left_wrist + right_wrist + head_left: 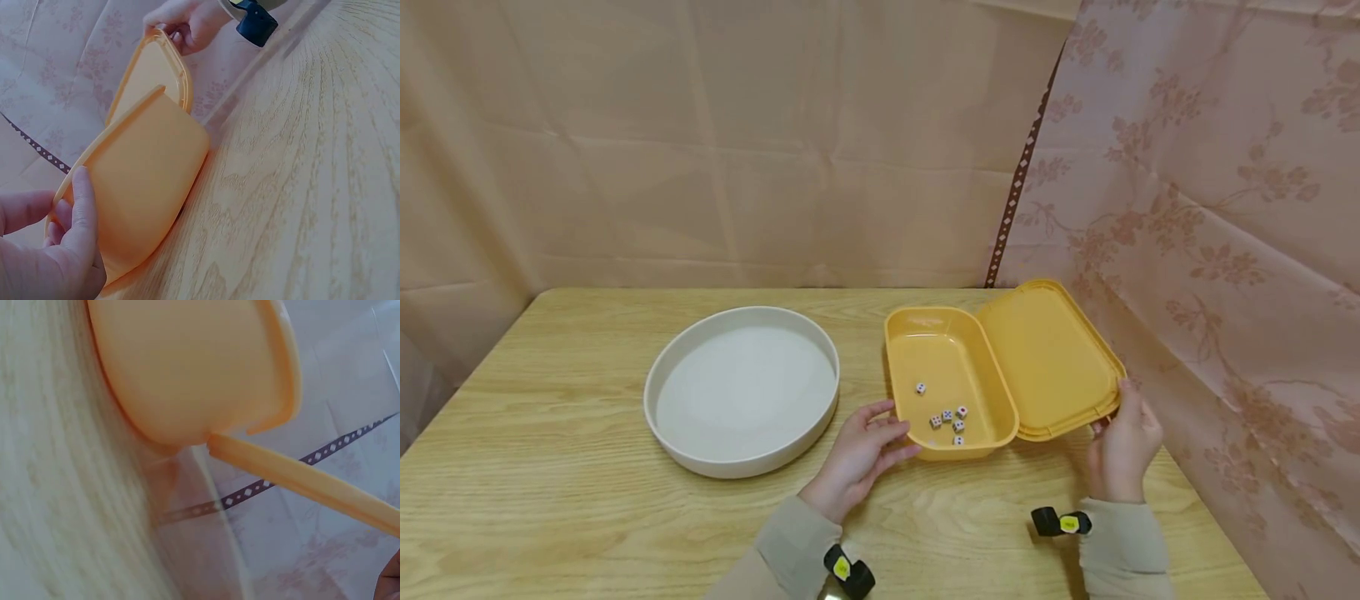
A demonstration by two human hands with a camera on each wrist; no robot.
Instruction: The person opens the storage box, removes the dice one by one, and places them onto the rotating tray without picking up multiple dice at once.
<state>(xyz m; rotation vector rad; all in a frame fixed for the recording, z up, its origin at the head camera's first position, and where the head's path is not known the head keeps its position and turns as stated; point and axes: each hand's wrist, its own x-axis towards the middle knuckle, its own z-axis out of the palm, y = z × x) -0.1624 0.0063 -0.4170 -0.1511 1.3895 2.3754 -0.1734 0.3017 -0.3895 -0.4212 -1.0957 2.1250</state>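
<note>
A yellow plastic box [951, 354] stands on the table with several small white dice [947, 416] inside, most of them grouped at its near end. My left hand [865, 450] holds the box at its near left corner, fingers and thumb at the rim and outer wall, as the left wrist view shows. A yellow lid [1048, 358] leans out to the right of the box, tilted, its left edge along the box's right rim. My right hand [1126, 442] grips the lid by its near right corner; only a bit of that hand shows in the right wrist view.
To the left of the box sits a round white tray [741, 387] with a low wall. The wooden table [572, 517] ends at a beige curtain [760, 150] behind and a pink floral curtain [1240, 250] close on the right.
</note>
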